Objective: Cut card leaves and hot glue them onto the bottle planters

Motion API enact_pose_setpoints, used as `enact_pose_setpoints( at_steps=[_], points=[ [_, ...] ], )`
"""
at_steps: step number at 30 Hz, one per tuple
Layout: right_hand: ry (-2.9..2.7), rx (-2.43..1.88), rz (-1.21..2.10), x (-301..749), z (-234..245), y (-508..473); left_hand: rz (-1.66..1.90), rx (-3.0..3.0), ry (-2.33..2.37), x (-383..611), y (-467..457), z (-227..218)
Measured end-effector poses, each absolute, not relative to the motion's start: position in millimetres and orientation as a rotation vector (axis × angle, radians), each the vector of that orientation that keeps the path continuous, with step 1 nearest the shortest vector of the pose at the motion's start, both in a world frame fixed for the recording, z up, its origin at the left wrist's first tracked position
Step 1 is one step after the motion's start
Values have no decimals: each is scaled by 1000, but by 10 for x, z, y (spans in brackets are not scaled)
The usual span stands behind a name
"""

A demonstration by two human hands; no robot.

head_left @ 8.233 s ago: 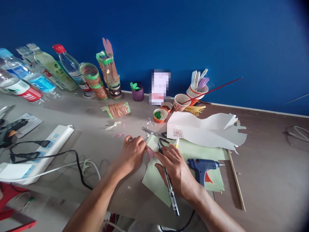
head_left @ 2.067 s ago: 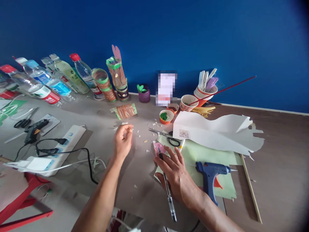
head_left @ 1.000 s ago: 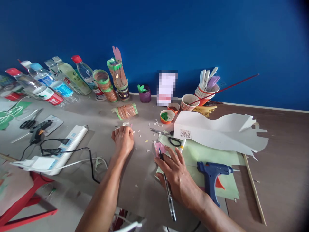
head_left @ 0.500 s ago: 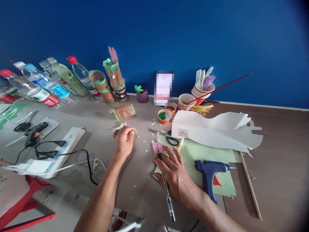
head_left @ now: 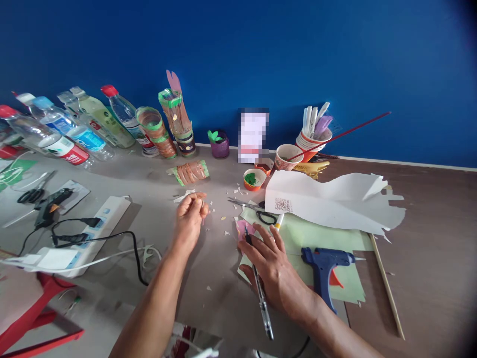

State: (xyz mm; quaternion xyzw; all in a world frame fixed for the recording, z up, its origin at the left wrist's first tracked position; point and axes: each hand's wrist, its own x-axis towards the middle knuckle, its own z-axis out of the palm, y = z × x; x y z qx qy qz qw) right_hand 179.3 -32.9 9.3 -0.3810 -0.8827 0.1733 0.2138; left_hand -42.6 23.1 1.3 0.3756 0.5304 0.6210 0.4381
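Observation:
My left hand [head_left: 191, 219] is closed above the table, thumb and fingertips pinched together; whatever they hold is too small to make out. My right hand [head_left: 274, 263] lies palm down over pale green paper [head_left: 320, 268], fingers stretched forward. A clear-barrelled pen [head_left: 263, 308] rests between its thumb and index finger, tip pointing away from me. By the pen tip is a pink paper piece [head_left: 243, 227]. Scissors with black handles [head_left: 266, 217] lie just beyond, beside a white marker [head_left: 279, 221]. A brown-wrapped tube with green ends [head_left: 192, 172] lies past my left hand.
A blue glue gun [head_left: 324, 268] lies right of my right hand, near a wooden stick [head_left: 387, 293]. White paper [head_left: 331, 199] covers the right rear. Paper cups [head_left: 288, 156], a purple jar [head_left: 219, 145] and bottles [head_left: 121, 112] line the wall. A power strip [head_left: 100, 233] sits left.
My left fingers have curled in more tightly, and the hand has turned slightly. My right hand and the pen have shifted only a little.

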Motion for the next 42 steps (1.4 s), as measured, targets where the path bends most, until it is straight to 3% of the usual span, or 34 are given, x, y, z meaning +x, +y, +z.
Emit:
enact_pose_setpoints(
  at_steps=[14,26,42],
  points=[
    [-2085,-1127,446,1863,131,-241,1048,1219,1222,-40,-28,37],
    [-1762,-1188,819,1828,143,-239,754,1163,1223,161,-201,63],
    [-1417,-1218,1155,1807,-65,-277,784,1266,948,189,-278,53]
  ],
)
